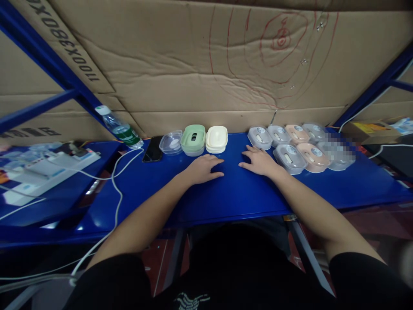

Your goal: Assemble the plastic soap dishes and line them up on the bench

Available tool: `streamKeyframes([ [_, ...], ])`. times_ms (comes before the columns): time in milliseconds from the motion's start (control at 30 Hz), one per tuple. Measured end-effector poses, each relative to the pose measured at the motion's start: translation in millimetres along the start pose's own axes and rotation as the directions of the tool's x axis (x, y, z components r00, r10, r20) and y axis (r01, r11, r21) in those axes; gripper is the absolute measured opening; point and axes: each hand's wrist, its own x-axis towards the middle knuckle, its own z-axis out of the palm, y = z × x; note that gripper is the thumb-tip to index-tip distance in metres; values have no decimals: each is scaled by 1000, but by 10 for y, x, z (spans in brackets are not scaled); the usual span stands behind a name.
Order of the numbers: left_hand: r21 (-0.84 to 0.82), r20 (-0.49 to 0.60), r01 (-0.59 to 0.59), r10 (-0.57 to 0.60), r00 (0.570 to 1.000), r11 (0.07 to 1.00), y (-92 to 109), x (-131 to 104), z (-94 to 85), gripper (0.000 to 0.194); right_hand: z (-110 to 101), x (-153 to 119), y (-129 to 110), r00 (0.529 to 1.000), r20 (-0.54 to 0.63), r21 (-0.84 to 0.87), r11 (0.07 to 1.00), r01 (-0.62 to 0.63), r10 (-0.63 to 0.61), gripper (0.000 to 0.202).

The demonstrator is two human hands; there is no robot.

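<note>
My left hand (205, 169) lies on the blue table with its fingers stretched out and nothing in them. Just behind it stand a stack of cream lids (217, 137), a stack of green lids (193, 138) and a clear plastic container (171, 142). My right hand (258, 160) rests flat, fingers apart, holding nothing. Close to its right side is a group of several small lidded boxes, among them a grey one (289, 158), a peach one (312, 157) and another grey one (260, 137) behind the fingers.
A black phone (152, 149) and a water bottle (120, 128) stand at the left of the blue table (206, 202). A white cable (118, 189) runs over its left end. Cardboard (180, 56) walls the back, between blue frame posts (51, 56).
</note>
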Motion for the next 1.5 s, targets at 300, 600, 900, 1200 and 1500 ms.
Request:
streamKeyframes([
  [300,16,-69,-38,39,997,999,-102,-8,47,53,55,38,136,992,83,46,994,95,-98,78],
  [600,-74,-256,-46,25,966,996,-194,-21,61,47,72,38,170,985,88,51,988,147,-151,79],
  [900,-64,-176,149,-159,972,987,-126,69,195,71,109,56,189,984,70,48,986,162,-166,80],
  [1200,-72,-186,148,-159,970,986,-202,85,211,48,106,58,191,983,79,59,986,159,-163,81],
  [1500,-21,-257,8,-14,966,1000,-259,80,199,23,146,71,219,983,66,71,984,165,-170,79],
])
